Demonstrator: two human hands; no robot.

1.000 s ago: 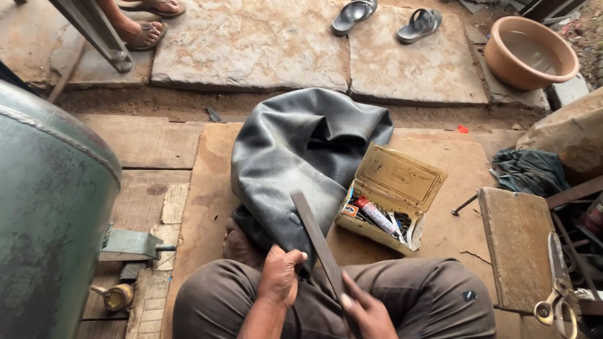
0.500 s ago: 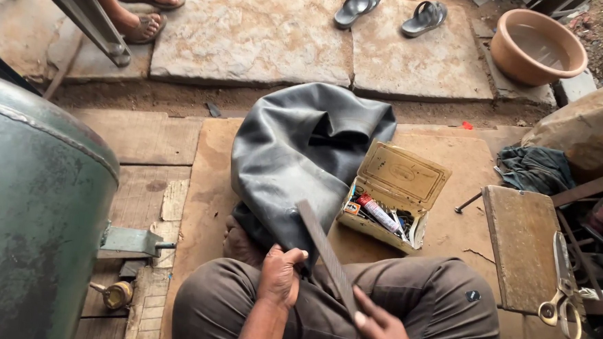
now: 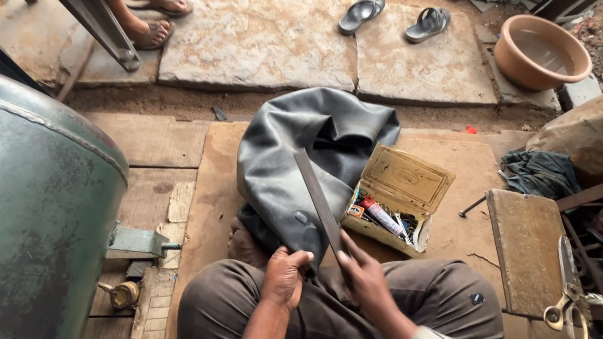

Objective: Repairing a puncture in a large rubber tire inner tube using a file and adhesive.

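Observation:
A large black rubber inner tube (image 3: pixel 295 162) lies crumpled on the wooden floor in front of my knees. My left hand (image 3: pixel 284 276) pinches a fold of the tube at its near edge, over my lap. My right hand (image 3: pixel 367 276) grips the lower end of a long flat metal file (image 3: pixel 318 198), whose blade slants up and left across the tube. An open tin box (image 3: pixel 400 195) with tubes and small bits stands just right of the tube.
A big green metal tank (image 3: pixel 35 204) fills the left side. A wooden board (image 3: pixel 527 250) and scissors (image 3: pixel 570 300) lie at the right. Beyond the floor are stone slabs (image 3: pixel 253 36), two sandals (image 3: pixel 395 17), a clay basin (image 3: pixel 541 55) and another person's feet (image 3: pixel 151 17).
My right hand has pushed forward and up along the file toward the tube. The file's tip now reaches farther over the rubber. My left hand stays on the fold.

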